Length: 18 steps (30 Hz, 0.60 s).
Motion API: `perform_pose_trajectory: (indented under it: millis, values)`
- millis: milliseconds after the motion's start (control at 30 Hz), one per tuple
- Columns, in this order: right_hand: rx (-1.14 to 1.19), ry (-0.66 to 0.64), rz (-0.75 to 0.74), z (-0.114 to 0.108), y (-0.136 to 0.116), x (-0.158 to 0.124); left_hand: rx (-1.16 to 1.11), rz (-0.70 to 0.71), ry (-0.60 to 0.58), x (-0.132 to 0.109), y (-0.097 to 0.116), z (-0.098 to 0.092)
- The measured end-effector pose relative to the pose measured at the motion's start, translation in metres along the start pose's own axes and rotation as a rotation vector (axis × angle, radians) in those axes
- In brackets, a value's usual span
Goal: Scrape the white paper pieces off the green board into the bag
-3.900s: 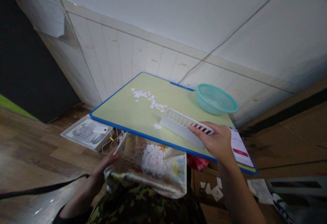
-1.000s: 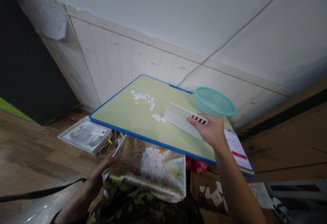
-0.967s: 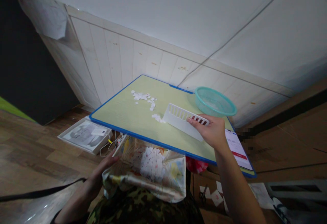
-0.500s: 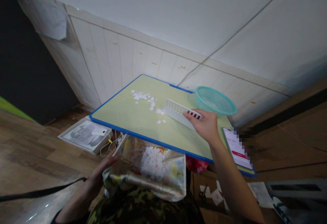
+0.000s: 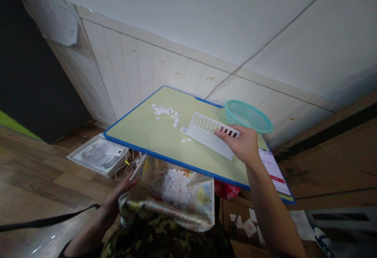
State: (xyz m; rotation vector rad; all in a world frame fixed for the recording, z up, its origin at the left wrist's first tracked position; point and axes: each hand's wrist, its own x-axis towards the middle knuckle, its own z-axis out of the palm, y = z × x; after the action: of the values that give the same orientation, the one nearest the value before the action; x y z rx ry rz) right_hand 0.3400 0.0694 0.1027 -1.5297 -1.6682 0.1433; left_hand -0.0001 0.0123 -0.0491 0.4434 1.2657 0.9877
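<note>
A flat white plastic panel with a row of slots (image 5: 209, 134) is gripped at its right end by my right hand (image 5: 243, 144), thumb on the near face. The panel leans over the green tabletop with blue edging (image 5: 141, 132), its left end beside small white paper scraps (image 5: 165, 110). Below the table's near edge, my left hand (image 5: 125, 187) is closed on the left rim of a patterned, shiny-lined container (image 5: 203, 207). A heap of white paper scraps (image 5: 176, 187) lies inside it. The fingers of my left hand are mostly hidden behind the rim.
A turquoise plastic basin (image 5: 249, 116) stands at the table's back right corner. A phone (image 5: 273, 171) lies on the right edge, partly behind my forearm. Scissors (image 5: 235, 224) and paper pieces are below. A white box (image 5: 100, 154) is on the floor at left.
My right hand has moved slightly to the right with the slotted panel. The panel has tilted, so more of its broad face shows. My left hand and the container look unchanged.
</note>
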Motion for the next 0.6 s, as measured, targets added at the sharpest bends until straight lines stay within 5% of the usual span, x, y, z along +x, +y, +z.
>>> perform_pose_trajectory:
  millis: [600]
  values:
    - [-0.003,0.005,-0.024,0.007,0.013,0.002,-0.009,0.013,-0.024,0.003,-0.002,-0.003]
